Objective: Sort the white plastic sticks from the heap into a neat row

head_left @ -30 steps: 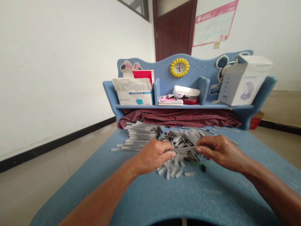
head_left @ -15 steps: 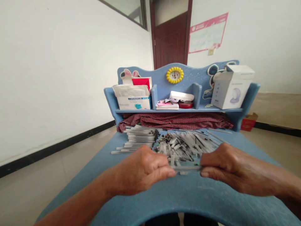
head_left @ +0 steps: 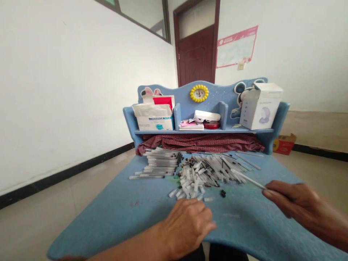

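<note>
My right hand (head_left: pixel 295 203) is closed on a thin white pen tube (head_left: pixel 248 179) that points up and left toward the loose pile of pen parts (head_left: pixel 209 172). My left hand (head_left: pixel 190 224) lies near the table's front edge with its fingers curled under; whatever is in them is hidden. A neat stack of assembled pens (head_left: pixel 159 165) lies to the left of the loose pile. A small black cap (head_left: pixel 223 193) rests alone in front of the pile.
The blue table (head_left: pixel 130 214) carries a blue shelf unit (head_left: pixel 202 105) at the back with a mask box (head_left: pixel 154 117), a white carton (head_left: pixel 259 107), books and a yellow clock. A red checked cloth (head_left: pixel 201 142) lies under the shelf. A dark door stands behind.
My hands have come apart: the right one drew the pen tube off to the right, the left one dropped back toward the table's front edge. The camera has tilted up a little.
</note>
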`<state>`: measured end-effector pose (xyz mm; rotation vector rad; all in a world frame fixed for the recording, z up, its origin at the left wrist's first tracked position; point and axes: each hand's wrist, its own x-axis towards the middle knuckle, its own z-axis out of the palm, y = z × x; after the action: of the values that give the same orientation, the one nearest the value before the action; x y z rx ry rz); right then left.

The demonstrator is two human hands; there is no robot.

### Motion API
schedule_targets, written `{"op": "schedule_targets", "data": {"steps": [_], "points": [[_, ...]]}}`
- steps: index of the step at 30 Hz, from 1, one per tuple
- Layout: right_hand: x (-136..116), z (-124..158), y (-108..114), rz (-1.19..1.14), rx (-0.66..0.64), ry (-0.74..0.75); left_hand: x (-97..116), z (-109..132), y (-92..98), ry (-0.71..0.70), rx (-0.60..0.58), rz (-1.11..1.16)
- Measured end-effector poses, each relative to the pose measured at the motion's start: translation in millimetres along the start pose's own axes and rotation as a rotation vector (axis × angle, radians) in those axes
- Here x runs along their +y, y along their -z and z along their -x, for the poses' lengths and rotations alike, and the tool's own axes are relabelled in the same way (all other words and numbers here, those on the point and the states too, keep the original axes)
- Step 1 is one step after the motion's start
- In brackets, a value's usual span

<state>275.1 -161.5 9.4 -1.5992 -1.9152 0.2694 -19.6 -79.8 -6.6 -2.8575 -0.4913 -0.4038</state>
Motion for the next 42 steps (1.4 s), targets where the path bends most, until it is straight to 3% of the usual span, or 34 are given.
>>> {"op": "schedule_targets", "data": {"steps": [3,6,10,19,28,33,37,39,42], "points": [[0,-13,-31,0.052,-0.016,-0.109,8,-18,-28.9,-0.021,0.087,-0.119],[10,-25,-48,0.094,-0.012,-0.161,7,-22,-38.0,-0.012,0.136,-0.172],[16,-32,-58,0.104,-0.041,-0.175,3,-21,-36.8,0.019,0.132,-0.190],[2,-28,-68,0.073,-0.047,-0.081,-3,-20,-35.9,0.015,0.184,-0.156],[-36,-20,-73,0.202,-0.178,0.213,3,-17,-16.8,0.008,0.538,-0.159],[-48,-23,-70,0.223,-0.249,0.271,-5,-18,-13.2,-0.045,0.354,-0.176],[-39,-28,-57,0.031,-0.380,0.197,-18,-11,-8.7,-0.043,0.283,-0.157],[-29,-34,-48,-0.057,-0.367,0.137,-27,-7,-4.7,0.028,0.241,-0.176],[-10,-52,-38,-0.086,-0.220,0.059,-39,-4,2.6,0.241,0.104,-0.199]]}}
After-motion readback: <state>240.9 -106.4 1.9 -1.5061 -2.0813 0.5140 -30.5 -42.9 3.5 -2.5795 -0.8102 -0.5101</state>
